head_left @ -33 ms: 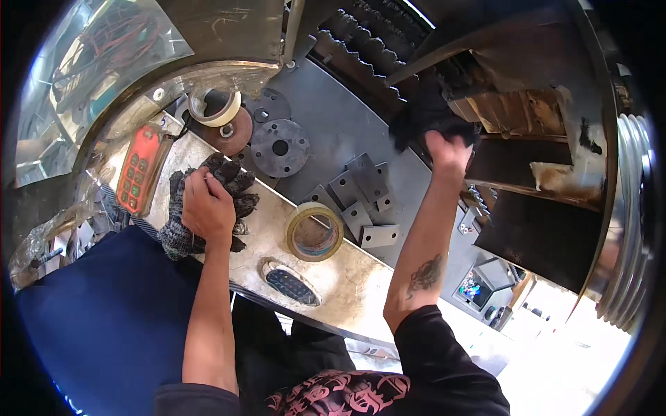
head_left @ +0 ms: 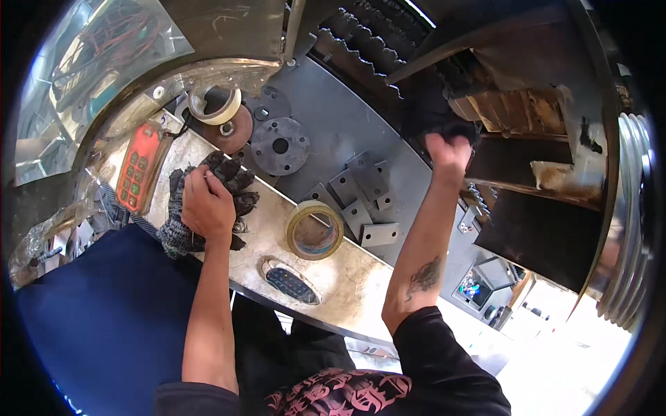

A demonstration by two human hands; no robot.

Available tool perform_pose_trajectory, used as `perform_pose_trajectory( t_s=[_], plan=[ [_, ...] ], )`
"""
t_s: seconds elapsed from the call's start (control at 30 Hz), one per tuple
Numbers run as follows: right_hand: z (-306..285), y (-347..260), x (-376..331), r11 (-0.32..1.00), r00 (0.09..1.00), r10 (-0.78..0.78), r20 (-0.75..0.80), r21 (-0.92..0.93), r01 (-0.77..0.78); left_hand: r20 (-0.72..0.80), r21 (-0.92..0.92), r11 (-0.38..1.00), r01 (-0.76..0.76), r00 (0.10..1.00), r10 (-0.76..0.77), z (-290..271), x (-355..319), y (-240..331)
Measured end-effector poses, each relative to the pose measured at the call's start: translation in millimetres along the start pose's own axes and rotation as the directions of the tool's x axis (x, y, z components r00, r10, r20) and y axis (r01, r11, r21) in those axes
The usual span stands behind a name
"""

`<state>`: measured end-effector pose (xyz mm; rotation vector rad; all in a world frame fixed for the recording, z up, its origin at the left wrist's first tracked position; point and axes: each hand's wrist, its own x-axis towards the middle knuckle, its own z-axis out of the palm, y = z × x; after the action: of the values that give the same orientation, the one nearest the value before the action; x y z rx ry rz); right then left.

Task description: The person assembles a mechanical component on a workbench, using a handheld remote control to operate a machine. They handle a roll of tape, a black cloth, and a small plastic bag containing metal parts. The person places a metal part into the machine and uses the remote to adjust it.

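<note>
Grey glove (head_left: pixel 175 227) diagonal, fingers toward upper right | left grip (head_left: pixel 208 208) atop, clamping unclear | right grip (head_left: pixel 448 151) at black cloth (head_left: pixel 438 119), closure hidden

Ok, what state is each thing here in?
Left hand, curled over grey knit gloves; grip unclear
Grey knit gloves, bunched
Right hand, at black cloth, fingertips hidden
Black cloth, crumpled
Orange remote, lying buttons up
Oval keypad, lying face up
Yellow tape roll, lying flat
Cream tape roll, tilt unclear
Metal plates, overlapping
Grey disc, flat
</note>
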<state>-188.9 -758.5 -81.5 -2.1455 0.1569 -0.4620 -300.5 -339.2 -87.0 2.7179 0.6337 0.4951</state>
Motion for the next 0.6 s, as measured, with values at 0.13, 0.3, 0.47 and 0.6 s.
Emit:
perform_pose_trajectory(
  t_s=[0.13, 0.3, 0.47, 0.6],
  plan=[
    [4.4, -88.9, -52.0, -0.074, 0.855, 0.344, 0.389, 0.918, -0.389, -0.007, 0.021, 1.000, 0.007, 1.000, -0.007, -0.5, -3.7, -7.1],
    [-30.5, -85.8, -131.6, 0.142, 0.750, 0.510, 0.421, 0.819, -0.556, -0.016, 0.022, 1.000, -0.011, 1.000, 0.011, -0.7, -5.3, -3.7],
    [-98.4, -110.7, -197.4, 0.582, 0.741, 0.654, 0.154, 0.523, -0.622, -0.023, 0.017, 1.000, -0.021, 1.000, 0.021, -0.7, -6.5, -5.5],
    [-121.3, -141.4, -243.8, 0.711, 0.735, 0.666, 0.123, 0.191, -0.677, -0.014, -0.052, 0.998, -0.028, 1.000, 0.027, -3.5, -7.6, -15.3]
  ],
)
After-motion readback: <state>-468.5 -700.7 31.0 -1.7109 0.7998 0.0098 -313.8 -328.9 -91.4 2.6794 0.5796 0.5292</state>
